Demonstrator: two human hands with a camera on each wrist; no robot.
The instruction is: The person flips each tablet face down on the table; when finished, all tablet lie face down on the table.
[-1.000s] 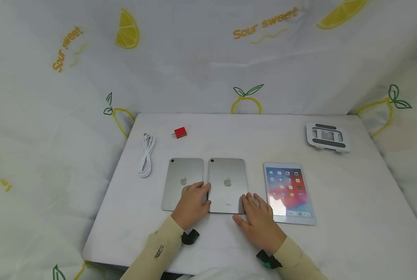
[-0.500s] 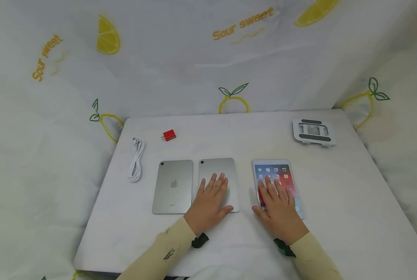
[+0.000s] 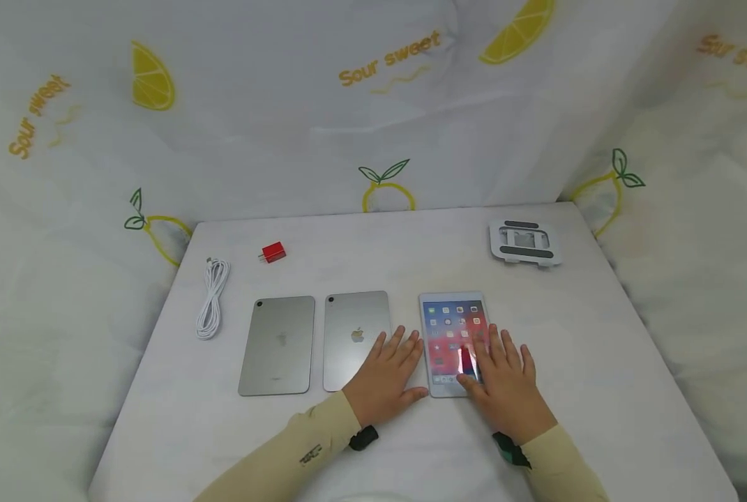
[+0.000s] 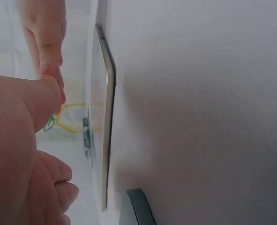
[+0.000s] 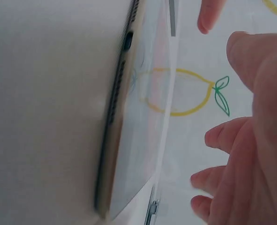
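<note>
My left hand [image 3: 386, 376] hovers, fingers spread, between a silver tablet [image 3: 344, 362] lying back up and a white-framed tablet [image 3: 439, 341] with its home screen lit. The fingertips partly cover the silver tablet's right side in the head view. My right hand [image 3: 508, 387], also with extended fingers, is over the lit tablet's lower right side. Both wrist views show a gap between the hands and the tablet surface. A second silver tablet [image 3: 275, 355] lies face down at the left. The lit tablet's lower right corner is hidden.
A coiled white cable [image 3: 212, 300] lies at the table's left, with a red charger plug [image 3: 273, 252] near the back edge. A folded white and grey stand [image 3: 524, 243] sits at the back right. White cloth with lemon prints [image 3: 222, 153] hangs behind the table.
Both hands have moved right; my left hand has left the silver tablets and my right hand has passed onto the lit tablet's right side. That tablet lies straighter. The view has shifted right.
</note>
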